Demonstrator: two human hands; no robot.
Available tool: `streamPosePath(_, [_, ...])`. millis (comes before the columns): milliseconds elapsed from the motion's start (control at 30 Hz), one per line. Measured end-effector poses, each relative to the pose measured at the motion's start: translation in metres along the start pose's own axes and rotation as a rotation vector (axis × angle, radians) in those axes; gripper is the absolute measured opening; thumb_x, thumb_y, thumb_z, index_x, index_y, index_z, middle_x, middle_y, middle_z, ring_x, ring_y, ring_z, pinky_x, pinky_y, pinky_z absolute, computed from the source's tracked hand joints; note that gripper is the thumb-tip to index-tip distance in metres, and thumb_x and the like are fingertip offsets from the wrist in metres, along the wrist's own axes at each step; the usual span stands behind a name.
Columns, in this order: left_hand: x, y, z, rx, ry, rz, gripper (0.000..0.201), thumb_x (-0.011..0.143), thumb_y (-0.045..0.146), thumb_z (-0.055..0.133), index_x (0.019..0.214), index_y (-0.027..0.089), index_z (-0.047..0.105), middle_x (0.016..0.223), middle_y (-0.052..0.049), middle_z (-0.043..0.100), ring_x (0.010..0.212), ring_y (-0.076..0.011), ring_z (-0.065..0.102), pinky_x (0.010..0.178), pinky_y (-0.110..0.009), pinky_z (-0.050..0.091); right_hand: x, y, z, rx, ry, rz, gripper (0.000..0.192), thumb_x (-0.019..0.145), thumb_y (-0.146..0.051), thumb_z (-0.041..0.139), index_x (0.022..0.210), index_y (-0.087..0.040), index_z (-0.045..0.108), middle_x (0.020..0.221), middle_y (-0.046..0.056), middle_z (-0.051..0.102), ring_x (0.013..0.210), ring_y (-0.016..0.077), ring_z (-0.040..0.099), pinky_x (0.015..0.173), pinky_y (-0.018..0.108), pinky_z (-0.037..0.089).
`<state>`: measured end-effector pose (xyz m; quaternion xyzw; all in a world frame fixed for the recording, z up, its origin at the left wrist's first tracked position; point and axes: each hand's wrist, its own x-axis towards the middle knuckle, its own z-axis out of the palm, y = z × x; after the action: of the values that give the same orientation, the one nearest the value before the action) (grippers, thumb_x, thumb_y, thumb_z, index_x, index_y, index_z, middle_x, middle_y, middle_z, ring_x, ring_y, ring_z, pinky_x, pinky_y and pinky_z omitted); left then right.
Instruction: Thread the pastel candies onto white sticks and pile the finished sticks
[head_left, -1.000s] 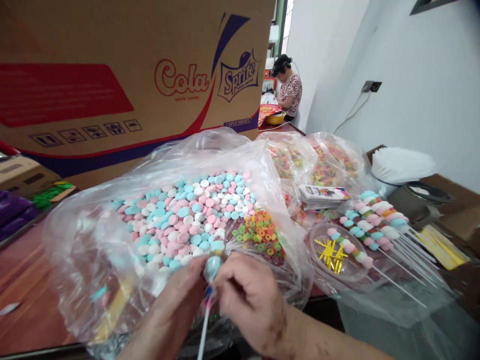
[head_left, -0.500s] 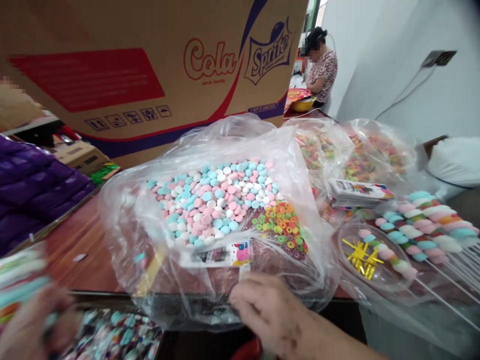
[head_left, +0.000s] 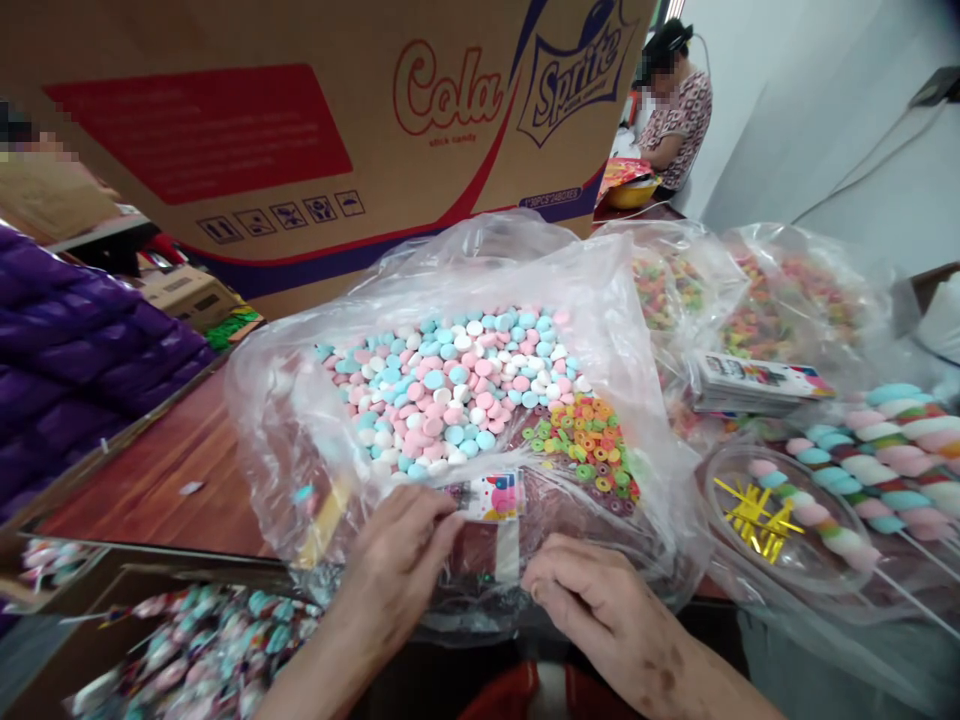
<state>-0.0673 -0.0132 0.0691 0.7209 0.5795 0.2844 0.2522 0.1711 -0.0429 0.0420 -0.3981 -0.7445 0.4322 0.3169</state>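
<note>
Head view, the only one. Your left hand (head_left: 401,560) rests its fingertips on the left end of a small printed label card (head_left: 484,497) lying on the near fold of the big clear bag (head_left: 300,420); fingers bent together on the card, though whether they pinch it or only press it flat you cannot tell from here. Your right hand (head_left: 600,610) lies knuckles-up just right of a pale strip (head_left: 508,550) hanging below the card, fingers curled loosely, nothing visibly held.

Inside the bag: pink, blue and white marshmallow discs (head_left: 450,385), with coloured ring candies (head_left: 589,440) beside them, both in plentiful supply.

Done, by judgement: a pile of wrapped pieces (head_left: 202,635) lies in a tray at lower left, and bare finished skewers (head_left: 862,450) lie at right, stacked and not wrapped. A clear tub (head_left: 817,560) near them holds gold twist ties (head_left: 757,510); a stack of label cards (head_left: 750,382) sits behind.

Left, by judgement: the card under your fingers is not yet on any skewer; no skewer is in either hand. Many unwrapped skewers remain, so work looks mid-batch.
</note>
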Motion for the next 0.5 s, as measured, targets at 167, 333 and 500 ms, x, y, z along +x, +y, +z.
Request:
streamPosePath(167, [0.034,0.0,0.043,0.483,-0.072,0.064,0.011,0.085,0.028,0.061,0.081,0.018,0.061,0.088,-0.009,0.063,0.087,-0.0278,0.055,0.08,-0.041,0.043,-0.006,0.004,0.003,-0.018,0.005,-0.002,0.022,0.096,-0.018,0.044,0.08,-0.018,0.058,0.074,-0.001,0.055,0.068,0.01,0.053,0.064,0.021,0.04])
streamPosePath(333, [0.037,-0.008,0.043,0.471,-0.115,0.102,0.016,0.091,0.021,0.05,0.078,0.019,0.059,0.086,-0.007,0.061,0.085,-0.0249,0.055,0.079,-0.039,0.042,-0.004,0.005,0.006,-0.011,0.005,0.007,0.023,0.096,-0.019,0.042,0.081,-0.018,0.059,0.075,0.0,0.055,0.068,0.0105,0.053,0.065,0.021,0.04])
streamPosePath(500, [0.037,-0.016,0.043,0.428,-0.107,0.143,0.021,0.094,0.019,0.046,0.077,0.018,0.058,0.084,-0.006,0.061,0.085,-0.0238,0.054,0.08,-0.038,0.04,-0.004,0.003,0.005,-0.002,0.03,-0.012,0.023,0.096,-0.02,0.042,0.083,-0.019,0.06,0.075,-0.001,0.056,0.069,0.0104,0.054,0.065,0.022,0.04])
